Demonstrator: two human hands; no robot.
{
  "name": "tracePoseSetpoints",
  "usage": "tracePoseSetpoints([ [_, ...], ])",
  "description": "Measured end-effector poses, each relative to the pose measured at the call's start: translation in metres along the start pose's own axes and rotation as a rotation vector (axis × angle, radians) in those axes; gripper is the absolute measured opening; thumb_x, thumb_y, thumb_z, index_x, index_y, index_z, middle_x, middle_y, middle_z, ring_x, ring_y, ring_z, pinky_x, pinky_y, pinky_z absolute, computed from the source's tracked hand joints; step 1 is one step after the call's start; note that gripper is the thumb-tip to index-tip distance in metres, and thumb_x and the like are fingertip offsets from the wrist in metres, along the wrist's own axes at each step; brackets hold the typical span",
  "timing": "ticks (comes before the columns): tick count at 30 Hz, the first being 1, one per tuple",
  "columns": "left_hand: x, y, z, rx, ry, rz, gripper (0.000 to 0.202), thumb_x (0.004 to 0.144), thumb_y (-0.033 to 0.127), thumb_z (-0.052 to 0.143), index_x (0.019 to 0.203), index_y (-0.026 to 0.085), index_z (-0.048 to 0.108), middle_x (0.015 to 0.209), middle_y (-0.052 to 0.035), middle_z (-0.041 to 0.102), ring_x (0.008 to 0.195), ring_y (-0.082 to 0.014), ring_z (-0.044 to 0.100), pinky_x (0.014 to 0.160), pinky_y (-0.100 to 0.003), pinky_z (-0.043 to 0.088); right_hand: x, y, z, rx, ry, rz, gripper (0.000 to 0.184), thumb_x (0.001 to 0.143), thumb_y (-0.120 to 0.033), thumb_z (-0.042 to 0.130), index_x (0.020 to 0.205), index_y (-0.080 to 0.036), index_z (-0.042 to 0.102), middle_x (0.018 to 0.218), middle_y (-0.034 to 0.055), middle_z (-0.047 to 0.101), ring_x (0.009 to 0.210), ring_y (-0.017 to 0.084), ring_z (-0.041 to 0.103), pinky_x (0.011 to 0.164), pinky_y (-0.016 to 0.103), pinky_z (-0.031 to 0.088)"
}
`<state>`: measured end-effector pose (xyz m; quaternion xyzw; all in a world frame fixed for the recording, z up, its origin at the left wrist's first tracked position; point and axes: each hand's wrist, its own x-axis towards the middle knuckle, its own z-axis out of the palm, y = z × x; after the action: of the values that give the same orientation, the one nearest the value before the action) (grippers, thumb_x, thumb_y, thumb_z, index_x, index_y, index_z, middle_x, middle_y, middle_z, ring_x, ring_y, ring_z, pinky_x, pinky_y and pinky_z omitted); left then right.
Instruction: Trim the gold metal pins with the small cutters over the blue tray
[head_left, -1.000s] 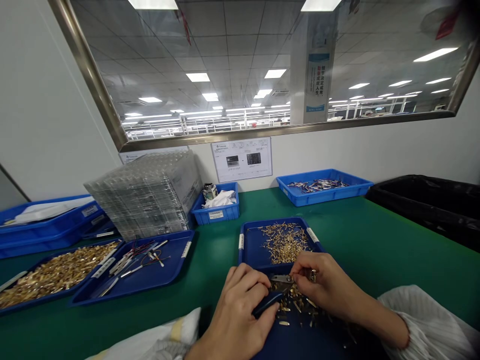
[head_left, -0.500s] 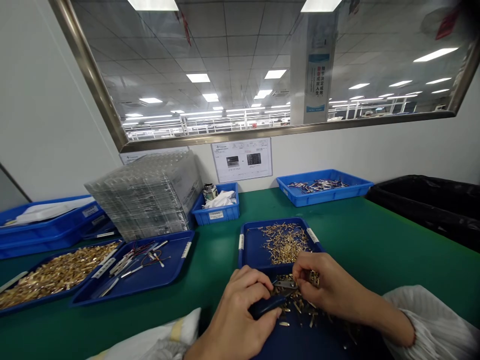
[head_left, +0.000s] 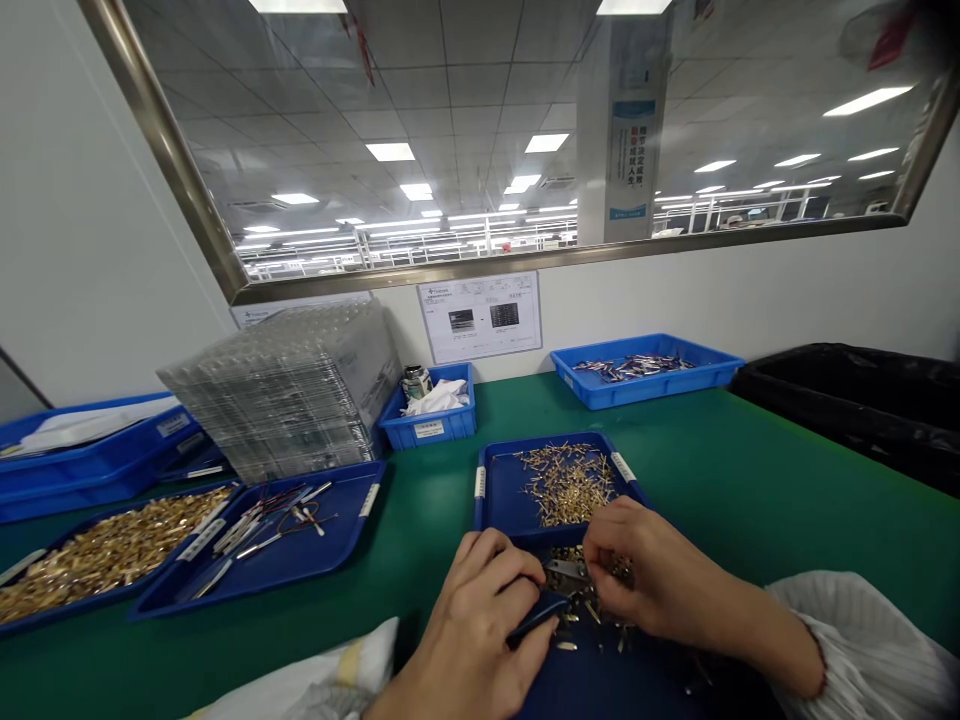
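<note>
Gripping one pair of pliers (head_left: 536, 615) in your left hand (head_left: 476, 625), fingers wrapped on the handles; your right hand's (head_left: 652, 565) fingers curl at the tip, can't tell if pinching anything. Pliers sit over one near tray (head_left: 581, 680); one far tray (head_left: 496, 495) beyond; gold pieces (head_left: 574, 487) uncountable. Versus half a second ago: your right fingers cover more tip.

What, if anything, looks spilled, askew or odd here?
Nothing clearly stands out. The loose gold pieces beside the left hand look scattered but lie within the dark tray. The clear plastic stack looks slanted, perhaps from lens distortion.
</note>
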<state>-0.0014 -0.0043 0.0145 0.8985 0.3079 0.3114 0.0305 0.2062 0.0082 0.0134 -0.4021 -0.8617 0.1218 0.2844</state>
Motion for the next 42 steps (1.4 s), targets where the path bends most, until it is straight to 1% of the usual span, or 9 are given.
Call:
tracePoseSetpoints([
  [3, 0.001, -0.001, 0.001, -0.021, 0.012, -0.063, 0.006, 0.073, 0.012, 0.06, 0.07, 0.017, 0.058, 0.082, -0.004, 0.062, 0.078, -0.0199, 0.053, 0.073, -0.038, 0.043, 0.002, 0.001, -0.005, 0.072, 0.001, 0.031, 0.012, 0.077, -0.009, 0.05, 0.069, -0.017, 0.052, 0.068, -0.0011, 0.056, 0.065, 0.012, 0.051, 0.062, 0.023, 0.037],
  [6, 0.002, -0.003, 0.003, -0.012, 0.058, -0.146, 0.011, 0.07, 0.01, 0.06, 0.064, 0.017, 0.055, 0.081, -0.0039, 0.062, 0.078, -0.02, 0.055, 0.071, -0.037, 0.045, 0.005, 0.007, -0.006, 0.052, 0.146, 0.124, 0.014, 0.082, -0.008, 0.044, 0.08, -0.017, 0.054, 0.075, 0.0016, 0.057, 0.069, 0.014, 0.053, 0.062, 0.024, 0.038],
  [8, 0.002, -0.006, 0.004, 0.006, 0.096, -0.191, 0.012, 0.069, 0.01, 0.061, 0.063, 0.017, 0.053, 0.081, -0.0037, 0.062, 0.078, -0.0206, 0.056, 0.071, -0.038, 0.045, 0.006, 0.012, -0.005, 0.04, 0.179, 0.172, 0.016, 0.081, -0.007, 0.044, 0.086, -0.017, 0.055, 0.079, 0.0028, 0.058, 0.072, 0.015, 0.054, 0.064, 0.025, 0.039],
  [13, 0.001, -0.009, 0.006, 0.049, 0.118, -0.256, 0.012, 0.067, 0.011, 0.062, 0.063, 0.017, 0.053, 0.081, -0.0034, 0.063, 0.077, -0.0216, 0.056, 0.069, -0.04, 0.045, 0.0, 0.016, 0.005, 0.073, -0.1, 0.152, 0.013, 0.073, -0.008, 0.057, 0.078, -0.019, 0.062, 0.08, 0.0011, 0.058, 0.073, 0.015, 0.054, 0.065, 0.024, 0.04],
  [17, 0.002, -0.007, 0.005, 0.058, 0.045, -0.301, 0.015, 0.065, 0.009, 0.064, 0.061, 0.017, 0.052, 0.081, -0.0025, 0.063, 0.077, -0.0219, 0.056, 0.071, -0.041, 0.044, -0.003, 0.013, 0.011, 0.08, -0.118, 0.126, 0.02, 0.078, -0.005, 0.049, 0.074, -0.019, 0.062, 0.079, 0.0012, 0.057, 0.071, 0.013, 0.054, 0.063, 0.023, 0.039],
  [22, 0.002, -0.004, 0.004, -0.005, -0.03, -0.268, 0.016, 0.065, 0.008, 0.065, 0.059, 0.017, 0.053, 0.082, -0.0015, 0.062, 0.08, -0.0207, 0.055, 0.074, -0.04, 0.043, 0.002, 0.008, 0.003, 0.104, -0.051, 0.124, 0.015, 0.079, -0.007, 0.049, 0.072, -0.017, 0.058, 0.074, 0.0003, 0.056, 0.066, 0.012, 0.052, 0.059, 0.022, 0.037],
  [28, 0.002, -0.003, 0.003, -0.066, -0.07, -0.194, 0.01, 0.068, 0.012, 0.066, 0.066, 0.017, 0.058, 0.086, -0.0023, 0.062, 0.085, -0.0211, 0.054, 0.08, -0.04, 0.042, 0.002, 0.006, 0.002, 0.073, -0.044, 0.12, 0.014, 0.078, -0.006, 0.05, 0.073, -0.017, 0.057, 0.074, 0.0003, 0.057, 0.066, 0.012, 0.052, 0.058, 0.022, 0.037],
  [35, 0.001, 0.0, 0.001, 0.005, -0.074, -0.124, 0.007, 0.07, 0.013, 0.064, 0.069, 0.017, 0.058, 0.083, -0.0026, 0.061, 0.086, -0.0223, 0.052, 0.082, -0.041, 0.041, -0.001, 0.005, 0.005, 0.025, -0.058, 0.131, 0.012, 0.076, -0.009, 0.051, 0.071, -0.017, 0.057, 0.074, 0.0005, 0.058, 0.063, 0.012, 0.052, 0.056, 0.022, 0.036],
  [42, 0.0, 0.0, 0.0, 0.094, -0.171, -0.151, 0.003, 0.073, 0.016, 0.061, 0.072, 0.018, 0.059, 0.082, -0.0033, 0.06, 0.081, -0.0223, 0.052, 0.08, -0.043, 0.042, -0.001, 0.006, 0.004, 0.058, -0.118, 0.138, 0.012, 0.078, -0.011, 0.05, 0.073, -0.018, 0.059, 0.071, -0.0002, 0.061, 0.061, 0.012, 0.053, 0.054, 0.021, 0.035],
])
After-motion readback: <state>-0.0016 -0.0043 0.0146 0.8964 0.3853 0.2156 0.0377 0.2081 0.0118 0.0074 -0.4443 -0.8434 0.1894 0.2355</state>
